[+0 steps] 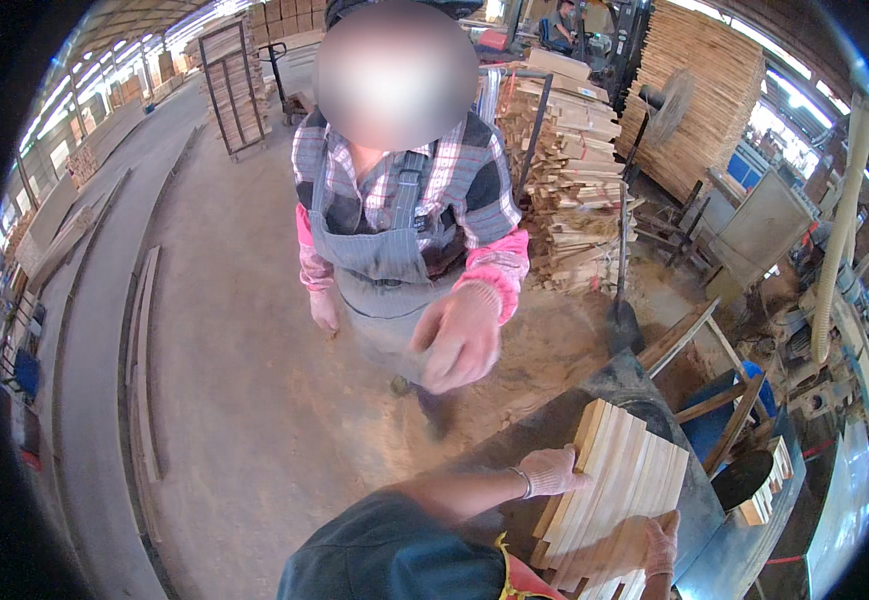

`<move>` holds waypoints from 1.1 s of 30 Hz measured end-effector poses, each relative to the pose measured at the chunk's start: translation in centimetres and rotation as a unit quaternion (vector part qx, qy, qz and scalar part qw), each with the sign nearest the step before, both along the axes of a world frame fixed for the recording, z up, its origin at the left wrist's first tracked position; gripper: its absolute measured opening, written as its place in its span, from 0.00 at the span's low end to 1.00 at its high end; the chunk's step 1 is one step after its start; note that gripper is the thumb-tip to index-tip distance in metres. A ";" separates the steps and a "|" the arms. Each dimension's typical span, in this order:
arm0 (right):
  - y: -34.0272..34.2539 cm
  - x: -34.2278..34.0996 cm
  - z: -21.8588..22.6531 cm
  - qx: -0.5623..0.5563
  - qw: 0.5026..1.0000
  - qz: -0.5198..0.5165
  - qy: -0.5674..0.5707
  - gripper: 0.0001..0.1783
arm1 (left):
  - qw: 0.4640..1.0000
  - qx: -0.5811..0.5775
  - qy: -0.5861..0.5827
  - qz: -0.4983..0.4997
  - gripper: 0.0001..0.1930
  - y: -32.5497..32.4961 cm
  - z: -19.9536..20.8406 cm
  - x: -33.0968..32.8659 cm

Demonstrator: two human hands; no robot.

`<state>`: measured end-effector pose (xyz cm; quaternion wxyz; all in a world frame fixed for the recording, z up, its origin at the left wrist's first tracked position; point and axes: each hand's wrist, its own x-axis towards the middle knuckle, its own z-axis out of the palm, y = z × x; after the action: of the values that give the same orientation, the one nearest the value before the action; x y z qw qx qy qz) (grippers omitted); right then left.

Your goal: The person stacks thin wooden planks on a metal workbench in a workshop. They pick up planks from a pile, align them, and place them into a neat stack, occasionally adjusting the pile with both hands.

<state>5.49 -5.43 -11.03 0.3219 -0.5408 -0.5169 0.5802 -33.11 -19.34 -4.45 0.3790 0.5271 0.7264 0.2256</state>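
A bundle of pale wooden strips (pixel 619 490) lies side by side on a dark metal table at the lower right, its ends uneven. My left hand (pixel 551 470), in a light knit glove, grips the bundle's left edge, the fingers partly hidden along its side. On the opposite edge my right hand (pixel 661 543), gloved too, closes round the strips near their lower end. Between them the two hands hold the strips together.
Facing me stands a person in a plaid shirt (pixel 484 190) and grey overalls, one hand (pixel 462 335) raised and blurred. Stacked boards (pixel 574 170) rise behind. Right of the table are a blue barrel (pixel 704 425), loose planks and a hose (pixel 844 220). Rails (pixel 94 370) run along the left floor.
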 end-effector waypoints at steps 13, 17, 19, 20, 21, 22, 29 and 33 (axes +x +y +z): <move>-1.9 -2.7 4.8 0.047 0.990 0.018 -0.128 0.56 | 0.999 0.022 0.045 -0.005 0.42 -0.1 -0.8 0.0; -1.0 -1.7 4.0 0.044 0.995 0.027 -0.086 0.58 | 1.000 0.014 0.027 0.008 0.38 -0.3 0.6 0.0; 0.3 0.3 0.9 0.061 0.997 0.020 -0.050 0.58 | 0.999 0.031 0.019 0.002 0.38 -0.3 0.7 0.1; 0.3 0.4 0.7 0.062 0.996 0.026 -0.060 0.57 | 0.999 0.028 0.021 0.003 0.38 -0.5 1.0 0.0; 0.2 0.6 0.6 0.064 0.995 0.031 -0.070 0.56 | 0.999 0.026 0.023 0.004 0.38 -0.7 1.3 -0.1; 0.2 0.8 0.4 0.065 0.994 0.035 -0.080 0.55 | 0.999 0.024 0.026 0.003 0.38 -0.9 1.6 -0.2; -4.1 -3.9 8.0 0.036 0.988 0.027 -0.146 0.54 | 0.999 0.033 0.024 0.011 0.40 -2.5 2.9 -0.9; -3.2 -2.6 6.1 0.060 0.982 0.040 -0.175 0.53 | 0.999 0.035 0.021 -0.001 0.41 -2.6 2.5 -1.1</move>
<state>2.87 -8.67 -4.95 0.2349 -0.5925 -0.6203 0.4572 -34.24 -21.97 -1.92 0.3453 0.5456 0.7250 0.2398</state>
